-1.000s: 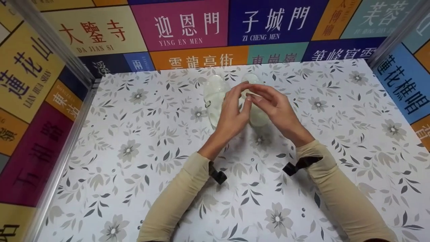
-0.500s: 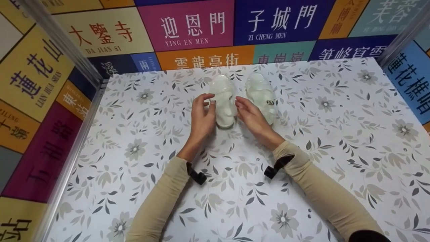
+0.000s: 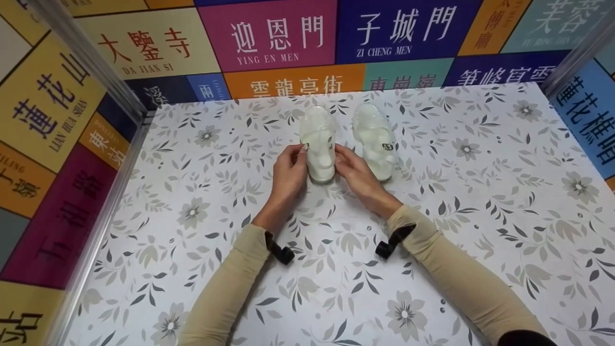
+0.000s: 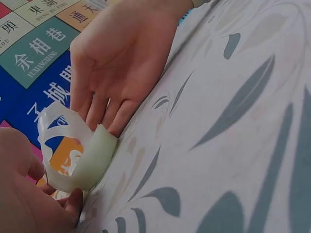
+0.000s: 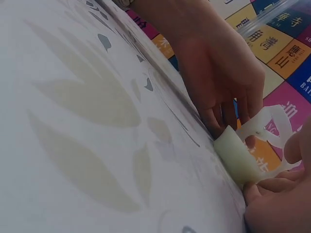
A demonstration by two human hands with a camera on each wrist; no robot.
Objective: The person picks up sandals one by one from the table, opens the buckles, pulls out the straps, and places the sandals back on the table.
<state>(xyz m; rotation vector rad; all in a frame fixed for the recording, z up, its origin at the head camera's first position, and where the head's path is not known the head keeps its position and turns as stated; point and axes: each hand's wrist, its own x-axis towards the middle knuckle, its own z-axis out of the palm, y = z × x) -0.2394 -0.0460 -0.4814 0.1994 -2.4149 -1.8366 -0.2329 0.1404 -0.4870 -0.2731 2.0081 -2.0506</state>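
Note:
Two pale green, see-through plastic sandals stand side by side on the flowered tabletop, toes pointing away. The left sandal (image 3: 320, 154) is between my hands. My left hand (image 3: 289, 175) holds its left side, with the thumb beside a small dark emblem. My right hand (image 3: 360, 178) holds its right side. Close up in the left wrist view, the sandal's heel (image 4: 95, 162) and open straps sit low against the table, fingers at both sides. The right wrist view has the same sandal (image 5: 238, 158) from the other side. The right sandal (image 3: 375, 142) lies untouched beside my right hand.
The flowered tabletop (image 3: 230, 288) stretches around the sandals. Panels with colourful lettering (image 3: 274, 36) rise at the back and both sides, with a clear corner strip (image 3: 103, 202) on the left. A black strap (image 3: 281, 250) hangs at each wrist.
Both hands have come apart from above the sandals and gone to either side of the left one. Since half a second ago their fingers have closed in on its sides.

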